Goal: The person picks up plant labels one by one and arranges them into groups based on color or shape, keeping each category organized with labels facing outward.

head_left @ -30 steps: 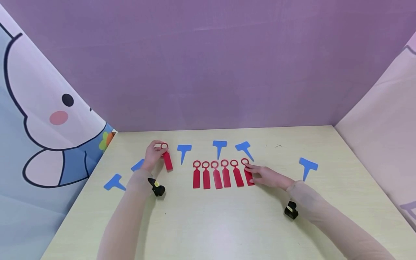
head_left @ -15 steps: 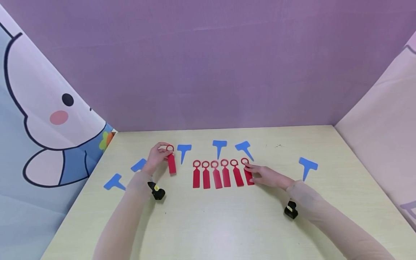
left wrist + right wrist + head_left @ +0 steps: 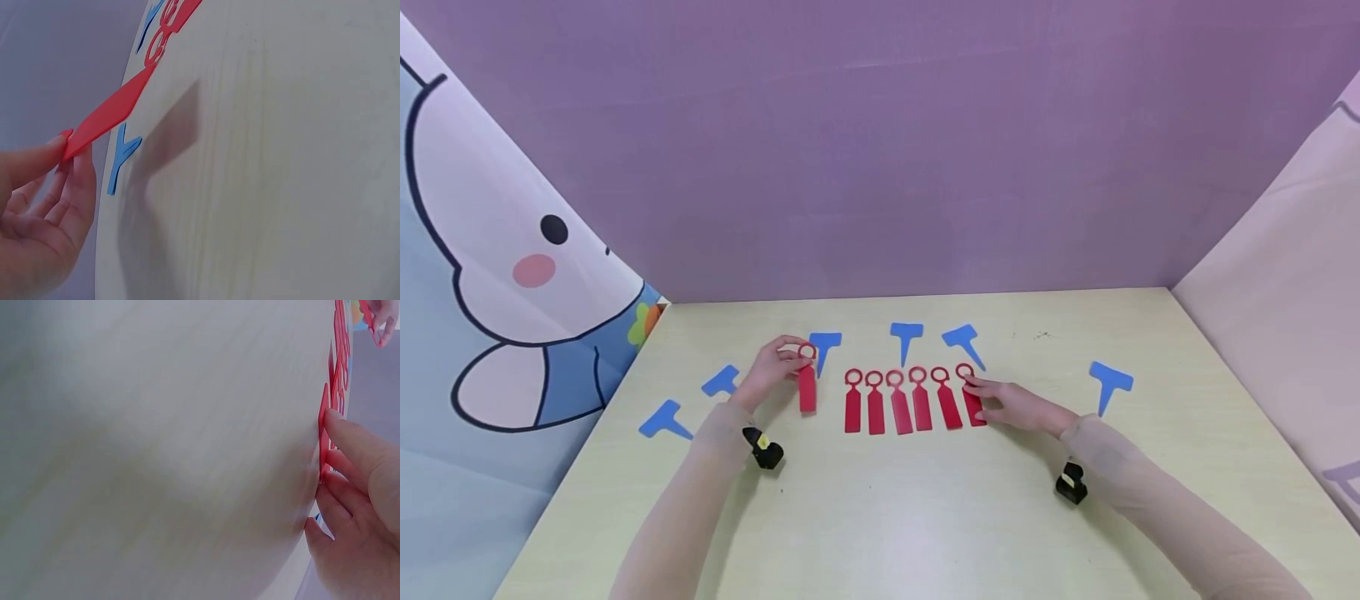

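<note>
My left hand point(image 3: 772, 367) pinches a red ring-topped tag point(image 3: 807, 390) near its ring, thumb on one side and fingers on the other. In the left wrist view this tag point(image 3: 112, 115) is tilted above the table and casts a shadow. Several like red tags point(image 3: 900, 410) lie in a row, rings toward the back, right of the held one. My right hand point(image 3: 1018, 407) rests on the rightmost tag point(image 3: 973, 408) of the row, its fingers and thumb spread on it. In the right wrist view that tag point(image 3: 324, 434) shows edge-on under the fingertips.
Several blue T-shaped labels lie scattered: some behind the row, such as a middle one point(image 3: 907, 337), one far right point(image 3: 1109, 384), others left point(image 3: 664, 420). A purple wall panel point(image 3: 910, 167) rises behind the pale table point(image 3: 880, 517). Each wrist bears a black camera point(image 3: 766, 452).
My left hand has moved right and slightly toward me, bringing the red tag nearer the row and partly in front of a blue label. The right hand stays put.
</note>
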Action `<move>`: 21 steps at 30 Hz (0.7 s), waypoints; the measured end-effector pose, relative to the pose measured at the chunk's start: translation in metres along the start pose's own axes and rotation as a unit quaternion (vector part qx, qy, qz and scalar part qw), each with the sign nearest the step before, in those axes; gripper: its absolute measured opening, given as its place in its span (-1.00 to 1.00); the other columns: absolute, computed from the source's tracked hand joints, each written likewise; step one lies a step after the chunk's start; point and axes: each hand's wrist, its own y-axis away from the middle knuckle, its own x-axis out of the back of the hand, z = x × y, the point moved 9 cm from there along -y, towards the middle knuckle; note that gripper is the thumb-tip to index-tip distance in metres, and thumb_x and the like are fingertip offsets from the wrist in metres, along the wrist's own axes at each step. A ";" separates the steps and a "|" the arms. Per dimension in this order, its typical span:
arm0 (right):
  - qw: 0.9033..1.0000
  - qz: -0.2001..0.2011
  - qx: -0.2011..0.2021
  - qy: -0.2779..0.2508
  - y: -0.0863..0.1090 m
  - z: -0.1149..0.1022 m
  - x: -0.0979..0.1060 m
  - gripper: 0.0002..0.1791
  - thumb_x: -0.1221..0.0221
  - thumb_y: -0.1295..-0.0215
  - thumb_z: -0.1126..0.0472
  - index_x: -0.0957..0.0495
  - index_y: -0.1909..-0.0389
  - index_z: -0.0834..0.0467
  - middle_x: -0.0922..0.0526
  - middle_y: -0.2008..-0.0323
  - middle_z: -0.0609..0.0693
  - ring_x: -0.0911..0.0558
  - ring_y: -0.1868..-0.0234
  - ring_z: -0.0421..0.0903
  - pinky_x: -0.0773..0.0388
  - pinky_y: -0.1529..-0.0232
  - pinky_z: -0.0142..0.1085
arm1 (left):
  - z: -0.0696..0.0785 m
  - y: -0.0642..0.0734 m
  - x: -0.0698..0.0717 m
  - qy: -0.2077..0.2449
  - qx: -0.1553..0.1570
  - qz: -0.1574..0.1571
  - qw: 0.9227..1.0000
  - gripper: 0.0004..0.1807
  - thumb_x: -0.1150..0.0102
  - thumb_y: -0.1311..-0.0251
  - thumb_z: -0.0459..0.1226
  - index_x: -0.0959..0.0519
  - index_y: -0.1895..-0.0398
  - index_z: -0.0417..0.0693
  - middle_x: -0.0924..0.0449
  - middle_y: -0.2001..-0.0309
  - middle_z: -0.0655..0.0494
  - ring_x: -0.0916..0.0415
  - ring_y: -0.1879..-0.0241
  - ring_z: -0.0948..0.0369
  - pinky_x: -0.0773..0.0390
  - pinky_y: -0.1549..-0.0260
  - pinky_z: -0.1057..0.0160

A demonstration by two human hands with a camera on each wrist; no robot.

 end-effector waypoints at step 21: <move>1.000 0.006 0.004 0.007 -0.001 0.002 -0.001 -0.40 -0.16 -0.13 0.27 -0.24 -0.21 0.26 -0.12 -0.29 0.16 -0.11 -0.27 0.20 -0.40 -0.03 -0.17 | 0.006 0.006 -0.032 0.013 -0.014 -0.076 0.997 -0.64 -0.09 -0.08 -0.47 -0.30 0.04 -0.26 -0.56 0.40 -0.05 -0.55 0.52 0.19 -0.59 0.43 0.21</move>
